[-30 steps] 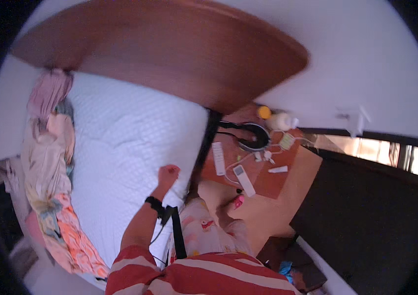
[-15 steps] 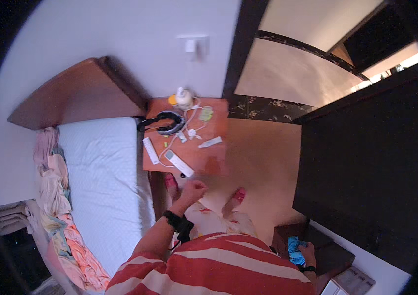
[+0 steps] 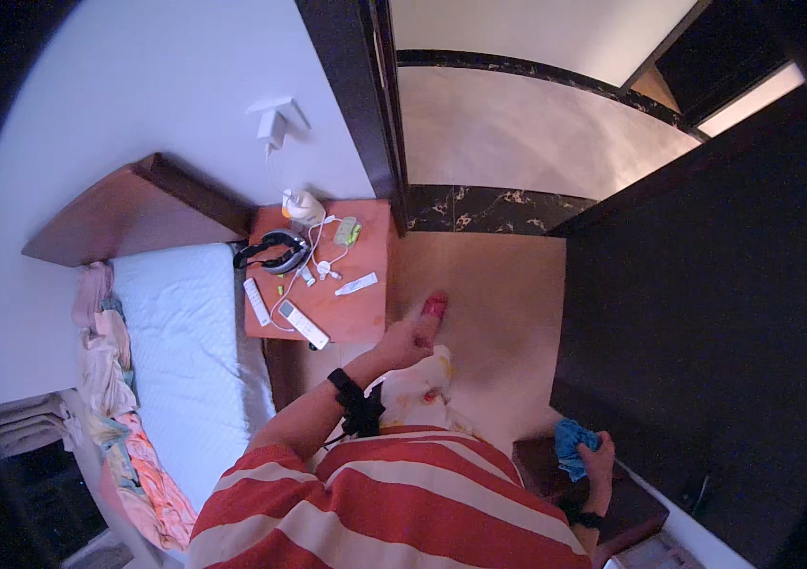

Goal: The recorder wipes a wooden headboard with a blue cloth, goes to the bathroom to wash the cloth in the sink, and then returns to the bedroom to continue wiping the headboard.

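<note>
My right hand (image 3: 598, 459), low at the right, is closed on a crumpled blue cloth (image 3: 569, 446), which bunches up beside the fingers. In front of my body is my left hand (image 3: 410, 343), fingers curled in, with nothing seen in it; a black band circles that wrist. Nearest to it stands a reddish-brown bedside table (image 3: 356, 321). On its top lie a white remote control (image 3: 305, 324), a second remote (image 3: 256, 302), a white tube (image 3: 357, 284), a dark headband-like device (image 3: 285, 252) and a white cable (image 3: 326, 269).
To the left is a bed with a pale blue mattress (image 3: 185, 341) and rumpled bedding (image 3: 104, 356) along its far side. A dark door (image 3: 669, 341) stands at the right, beside a doorway with a dark stone threshold (image 3: 498, 210). A low brown box-like piece (image 3: 536, 460) sits below the cloth.
The view has swung and moved toward the doorway. My left hand has shifted to the right past the table's corner. My right hand, still holding the cloth, has come slightly higher and further forward.
</note>
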Tool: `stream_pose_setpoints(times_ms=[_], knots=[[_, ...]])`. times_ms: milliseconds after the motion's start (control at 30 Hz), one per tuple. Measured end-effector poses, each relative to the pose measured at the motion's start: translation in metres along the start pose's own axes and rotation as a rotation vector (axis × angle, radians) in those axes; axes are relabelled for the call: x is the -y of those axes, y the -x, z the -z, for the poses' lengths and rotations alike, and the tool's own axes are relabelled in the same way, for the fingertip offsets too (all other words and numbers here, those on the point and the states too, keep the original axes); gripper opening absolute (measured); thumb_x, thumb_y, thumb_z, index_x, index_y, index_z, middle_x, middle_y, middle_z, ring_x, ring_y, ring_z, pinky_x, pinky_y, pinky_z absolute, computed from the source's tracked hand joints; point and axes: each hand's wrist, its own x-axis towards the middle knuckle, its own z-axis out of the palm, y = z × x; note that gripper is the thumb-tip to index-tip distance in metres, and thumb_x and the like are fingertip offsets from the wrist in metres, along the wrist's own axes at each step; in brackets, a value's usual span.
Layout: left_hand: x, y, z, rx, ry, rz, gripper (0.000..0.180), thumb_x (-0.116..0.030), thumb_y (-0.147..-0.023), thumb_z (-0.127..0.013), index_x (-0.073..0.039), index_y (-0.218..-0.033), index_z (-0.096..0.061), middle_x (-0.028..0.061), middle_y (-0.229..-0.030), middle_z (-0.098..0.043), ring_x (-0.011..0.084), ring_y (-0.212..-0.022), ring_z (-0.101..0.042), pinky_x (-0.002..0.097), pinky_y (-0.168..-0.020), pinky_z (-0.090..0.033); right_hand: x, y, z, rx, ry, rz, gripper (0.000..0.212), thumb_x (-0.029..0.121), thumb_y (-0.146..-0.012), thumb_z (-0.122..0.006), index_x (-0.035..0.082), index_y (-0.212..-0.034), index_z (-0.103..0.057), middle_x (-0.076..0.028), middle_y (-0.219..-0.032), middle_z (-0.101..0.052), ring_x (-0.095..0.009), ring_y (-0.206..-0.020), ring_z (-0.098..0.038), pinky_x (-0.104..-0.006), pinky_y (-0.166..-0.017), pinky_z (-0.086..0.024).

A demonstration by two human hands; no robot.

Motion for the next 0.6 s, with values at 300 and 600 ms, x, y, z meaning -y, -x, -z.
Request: stream_pose_setpoints(times_ms=[300, 600], knots=[[-0.043, -0.140, 0.093, -0.096, -0.043, -0.097, 0.013, -0.015, -0.063, -0.063, -0.005, -0.070, -0.064, 0.0114, -0.067, -0.060, 0.0230, -0.063, -0.059, 0.0325, -0.060, -0.046, 0.117, -0.160, 0.050, -0.085, -0.067, 0.055, 0.033, 0.014, -0.058, -0.064, 0.000, -0.083, -0.049, -0.012, -0.075, -0.052, -0.022, -0.071, -0.051, -0.0342, -0.065, -0.042], [-0.068, -0.310, 0.166, -0.124, 0.140, -0.032, 0.012, -0.011, -0.068, -0.062, 0.000, -0.072, -0.063, 0.0057, -0.060, -0.060, 0.0108, -0.056, -0.057, 0.0246, -0.054, -0.046, 0.240, -0.293, 0.080, -0.044, -0.115, 0.137, 0.033, 0.015, -0.057, -0.066, 0.002, -0.082, -0.050, -0.008, -0.070, -0.052, -0.015, -0.065, -0.051, -0.0281, -0.059, -0.043]])
